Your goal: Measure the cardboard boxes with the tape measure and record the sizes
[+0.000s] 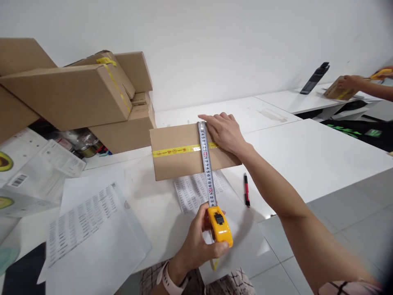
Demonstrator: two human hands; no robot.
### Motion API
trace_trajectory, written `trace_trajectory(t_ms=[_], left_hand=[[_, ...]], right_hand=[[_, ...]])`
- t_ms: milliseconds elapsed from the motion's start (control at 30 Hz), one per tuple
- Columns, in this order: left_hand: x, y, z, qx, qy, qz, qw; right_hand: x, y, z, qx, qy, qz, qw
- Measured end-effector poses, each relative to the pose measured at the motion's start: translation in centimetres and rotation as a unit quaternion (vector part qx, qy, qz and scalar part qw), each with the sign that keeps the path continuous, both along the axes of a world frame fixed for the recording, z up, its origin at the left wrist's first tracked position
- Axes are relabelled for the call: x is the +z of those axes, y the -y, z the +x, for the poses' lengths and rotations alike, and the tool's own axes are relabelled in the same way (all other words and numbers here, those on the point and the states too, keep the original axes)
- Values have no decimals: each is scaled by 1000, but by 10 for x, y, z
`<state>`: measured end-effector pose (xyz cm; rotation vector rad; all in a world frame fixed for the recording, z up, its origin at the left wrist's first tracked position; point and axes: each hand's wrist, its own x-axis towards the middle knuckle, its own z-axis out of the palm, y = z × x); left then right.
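In my left hand (196, 241) is a yellow tape measure (223, 229), its fingers and thumb wrapped round the case. From it the metal blade (206, 159) runs out across the top of a cardboard box (176, 166) to the box's far edge. My right hand (225, 131) grips that far side of the box, one finger reaching to the blade's end. Yellow printed tape (168, 152) crosses the box lengthwise, passing under the blade. Beneath the box, a printed sheet (187, 196) lies partly covered. A red and black pen (246, 190) lies to the right.
Cardboard boxes (70, 94) are piled at the back left. Printed papers (86, 229) and an avocado-printed package (37, 172) lie on the left of the white table (307, 143). At far right, a black bottle (315, 78) stands near another person's hand (351, 82) on a small box.
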<state>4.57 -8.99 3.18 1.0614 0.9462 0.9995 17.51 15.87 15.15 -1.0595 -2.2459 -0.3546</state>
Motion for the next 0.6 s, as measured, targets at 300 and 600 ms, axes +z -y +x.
trace_trajectory(t_ms=[300,600], left_hand=[[-23,25,-14,-13,-101,41,994],[-24,21,-20,-44,-126,47,990]], right_hand=[[-61,37,11,15,-42,65,997],[-59,69,30,121,-302,-165,931]])
